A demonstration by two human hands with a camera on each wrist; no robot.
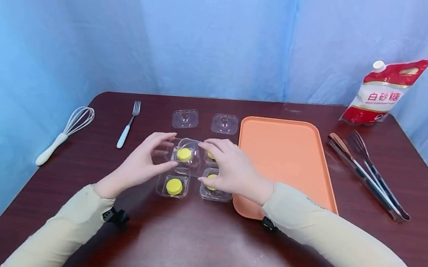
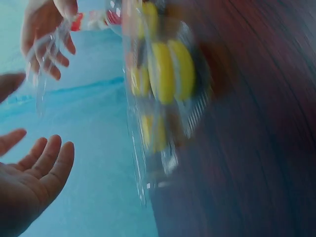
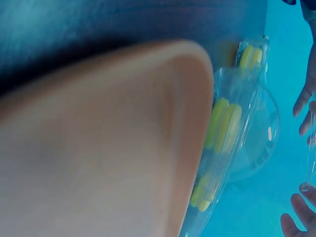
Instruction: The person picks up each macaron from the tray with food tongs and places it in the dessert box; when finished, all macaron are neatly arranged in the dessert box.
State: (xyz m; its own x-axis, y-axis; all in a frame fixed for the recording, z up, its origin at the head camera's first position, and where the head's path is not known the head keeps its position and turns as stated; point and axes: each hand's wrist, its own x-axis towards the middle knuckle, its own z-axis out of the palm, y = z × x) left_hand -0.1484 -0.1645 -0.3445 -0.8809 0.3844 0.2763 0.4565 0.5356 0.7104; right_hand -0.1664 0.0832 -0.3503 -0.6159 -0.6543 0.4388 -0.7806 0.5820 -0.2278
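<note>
While the right hand (image 1: 234, 167) pinches a thin, clear plastic lid (image 1: 194, 155) above four transparent boxes (image 1: 162, 187), the left hand (image 1: 141, 160) curves beside it, its fingers parted and grasping nothing. Each box (square, round-cornered, with ribbed walls) contains a yellow disc-shaped sandwich piece (image 1: 174, 186). Behind lie two domed lids (image 1: 225, 124); at right, a smooth orange tray (image 1: 286, 156). A white wire whisk (image 1: 65, 134) and a pale-handled fork (image 1: 128, 127) rest leftward on the glossy, dark wood-grained table (image 1: 218, 251).
</note>
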